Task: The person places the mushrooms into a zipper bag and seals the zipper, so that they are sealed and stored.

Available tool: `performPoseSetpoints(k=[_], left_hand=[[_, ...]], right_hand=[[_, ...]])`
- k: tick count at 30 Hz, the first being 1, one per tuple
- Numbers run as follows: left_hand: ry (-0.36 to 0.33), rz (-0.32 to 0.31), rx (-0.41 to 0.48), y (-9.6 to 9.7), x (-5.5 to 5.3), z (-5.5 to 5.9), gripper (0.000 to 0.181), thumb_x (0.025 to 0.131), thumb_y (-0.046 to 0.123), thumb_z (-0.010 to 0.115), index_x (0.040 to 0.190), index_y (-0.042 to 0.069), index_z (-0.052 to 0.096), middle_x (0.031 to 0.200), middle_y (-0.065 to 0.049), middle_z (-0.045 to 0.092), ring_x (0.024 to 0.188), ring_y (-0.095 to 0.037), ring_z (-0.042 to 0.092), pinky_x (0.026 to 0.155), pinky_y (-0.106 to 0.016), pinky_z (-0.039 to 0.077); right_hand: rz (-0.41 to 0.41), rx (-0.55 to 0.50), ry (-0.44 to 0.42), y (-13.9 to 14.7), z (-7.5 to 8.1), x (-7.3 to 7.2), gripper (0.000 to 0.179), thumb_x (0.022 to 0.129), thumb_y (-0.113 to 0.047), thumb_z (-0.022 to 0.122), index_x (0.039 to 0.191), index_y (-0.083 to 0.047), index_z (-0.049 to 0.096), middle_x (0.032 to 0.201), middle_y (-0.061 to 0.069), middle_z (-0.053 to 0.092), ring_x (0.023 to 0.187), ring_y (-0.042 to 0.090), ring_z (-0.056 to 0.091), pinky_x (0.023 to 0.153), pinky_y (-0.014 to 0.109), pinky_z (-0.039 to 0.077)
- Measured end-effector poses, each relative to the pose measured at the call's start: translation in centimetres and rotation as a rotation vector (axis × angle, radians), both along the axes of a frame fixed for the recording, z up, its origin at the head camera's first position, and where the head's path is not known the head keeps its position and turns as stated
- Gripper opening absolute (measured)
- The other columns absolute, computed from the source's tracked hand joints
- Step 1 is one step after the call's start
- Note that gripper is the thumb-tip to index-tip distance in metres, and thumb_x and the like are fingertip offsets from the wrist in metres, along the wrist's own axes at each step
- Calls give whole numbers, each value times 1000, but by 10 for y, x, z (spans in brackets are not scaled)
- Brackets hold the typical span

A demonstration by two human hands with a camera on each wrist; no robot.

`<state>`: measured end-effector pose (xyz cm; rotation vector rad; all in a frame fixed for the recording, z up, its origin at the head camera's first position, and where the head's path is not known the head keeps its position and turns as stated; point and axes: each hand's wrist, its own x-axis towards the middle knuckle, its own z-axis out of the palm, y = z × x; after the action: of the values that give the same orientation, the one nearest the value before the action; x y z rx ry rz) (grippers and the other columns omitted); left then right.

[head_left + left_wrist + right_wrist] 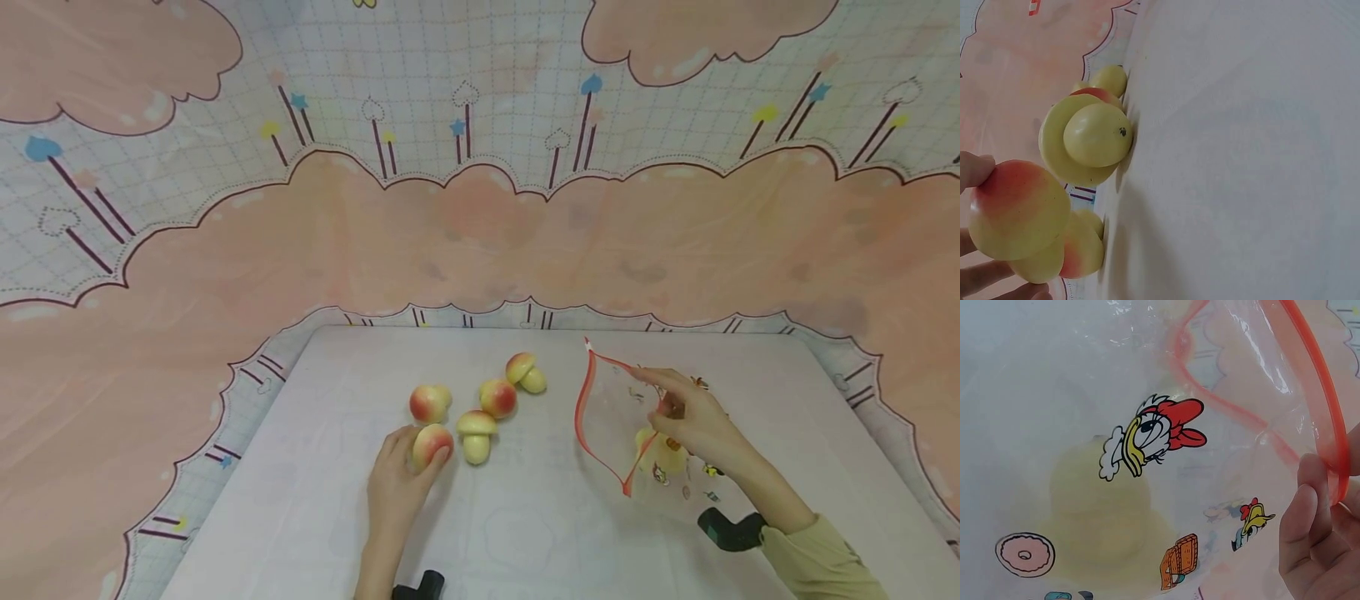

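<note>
My left hand [396,473] grips a toy mushroom [432,445] with a red and yellow cap, thumb on one side and fingers on the other. In the left wrist view this mushroom [1019,209] appears with its pale yellow stem pointing down. My right hand [701,425] pinches the red-edged rim of a clear zip bag [580,408] printed with cartoon ducks and treats. The bag's mouth gapes toward the left. Through its film a blurred yellow mushroom shape [1100,506] shows inside.
Several more mushrooms lie on the white table [525,533]: one behind the left hand [430,403], one standing cap-up [476,435], and others farther back [498,398]. A cloud-patterned cloth [480,242] hangs behind. Black wrist devices [731,530] are on both wrists.
</note>
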<state>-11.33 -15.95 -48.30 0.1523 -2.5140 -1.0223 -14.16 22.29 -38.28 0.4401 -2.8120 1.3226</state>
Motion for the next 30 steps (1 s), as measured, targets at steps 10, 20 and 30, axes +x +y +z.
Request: performPoseSetpoints(k=[10, 20, 30], left_hand=[[71, -33, 25, 20, -7, 4, 50, 75, 34, 80, 114, 5, 68, 122, -9, 64, 116, -30, 60, 95, -48, 49], [140, -58, 21, 38, -14, 13, 45, 75, 32, 80, 111, 8, 68, 117, -8, 65, 108, -28, 62, 88, -47, 52], [116, -78, 39, 55, -20, 19, 43, 76, 35, 79, 111, 12, 69, 120, -7, 64, 113, -29, 61, 93, -49, 51]], right_hand=[[0, 3, -2, 0, 0, 1, 60, 83, 3, 61, 141, -9, 48, 127, 18, 50, 72, 8, 44, 47, 21, 42], [2, 9, 2, 0, -2, 0, 58, 83, 5, 60, 138, -8, 50, 129, 19, 51, 71, 9, 45, 46, 22, 43], [3, 10, 4, -1, -2, -1, 58, 82, 5, 60, 138, -7, 50, 131, 19, 50, 71, 8, 45, 46, 22, 43]])
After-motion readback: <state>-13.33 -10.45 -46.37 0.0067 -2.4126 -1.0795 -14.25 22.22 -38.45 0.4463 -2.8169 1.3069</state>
